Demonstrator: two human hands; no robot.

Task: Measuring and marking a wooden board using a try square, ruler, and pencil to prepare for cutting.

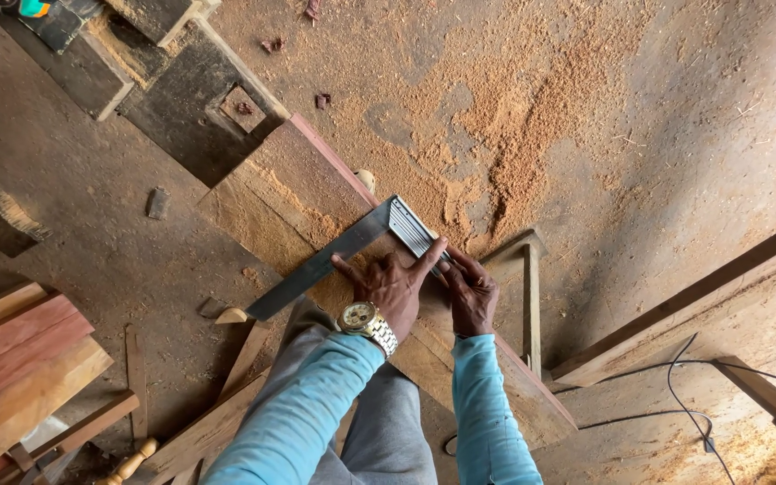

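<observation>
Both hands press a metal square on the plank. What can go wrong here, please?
The left hand pins the square with spread fingers; it might slip and skew any line. The right hand works close by. Sawdust on the floor could make footing slippery. The cable nearby may trip someone.

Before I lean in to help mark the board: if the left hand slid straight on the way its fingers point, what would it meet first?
The left hand already rests on the square; straight on, it would likely cross the blade onto bare plank.
</observation>
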